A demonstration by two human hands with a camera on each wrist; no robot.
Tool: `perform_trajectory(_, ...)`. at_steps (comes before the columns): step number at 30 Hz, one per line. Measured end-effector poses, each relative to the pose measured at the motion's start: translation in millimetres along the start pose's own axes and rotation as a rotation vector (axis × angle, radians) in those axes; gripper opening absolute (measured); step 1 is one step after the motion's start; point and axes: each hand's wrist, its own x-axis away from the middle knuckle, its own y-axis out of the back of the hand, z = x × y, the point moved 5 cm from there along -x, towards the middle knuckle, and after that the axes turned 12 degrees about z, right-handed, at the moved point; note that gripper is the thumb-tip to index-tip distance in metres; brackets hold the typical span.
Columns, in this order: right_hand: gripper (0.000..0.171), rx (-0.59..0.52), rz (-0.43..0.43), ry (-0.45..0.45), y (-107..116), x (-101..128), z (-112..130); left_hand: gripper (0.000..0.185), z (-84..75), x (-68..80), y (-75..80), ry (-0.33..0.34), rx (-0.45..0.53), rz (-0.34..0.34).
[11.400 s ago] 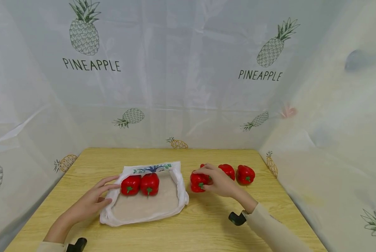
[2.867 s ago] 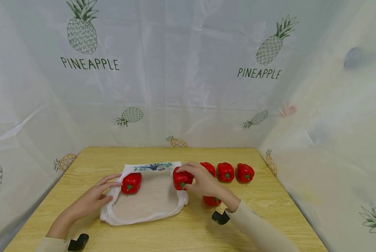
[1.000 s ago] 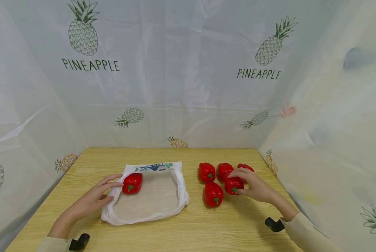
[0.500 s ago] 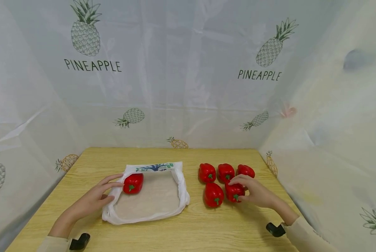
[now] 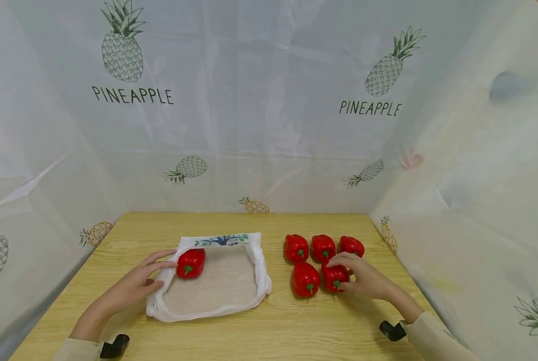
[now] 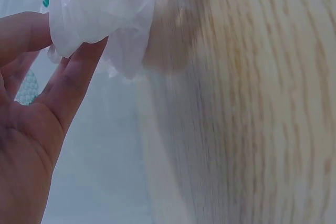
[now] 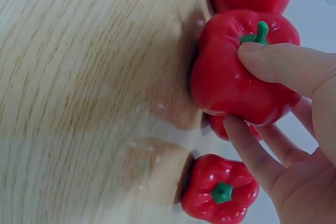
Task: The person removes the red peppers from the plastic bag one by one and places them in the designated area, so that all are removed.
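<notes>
Left hand point(image 6: 31, 129) fills the lower left of the frame, palm facing the camera. Its fingers point(image 6: 73, 77) reach up toward the upper left and pinch a bunched edge of thin white plastic bag point(image 6: 105, 9), with a bit of teal print at the far upper left. The right half is blurry light wood tabletop point(image 6: 262, 108), grain running top to bottom.

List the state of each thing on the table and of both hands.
Bag: lying flat, mouth open, one pepper inside.
Left hand: pinching the bag's edge.
Right hand: gripping a pepper resting on the table.
Four other peppers: loose on the table, beside the bag.
</notes>
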Motion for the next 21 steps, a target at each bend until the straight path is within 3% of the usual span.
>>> perform_trajectory(21,0.057,-0.006,-0.048,0.013,-6.5,2.7,-5.7,0.046,-0.5,1.4,0.5,-0.016,0.019,0.002)
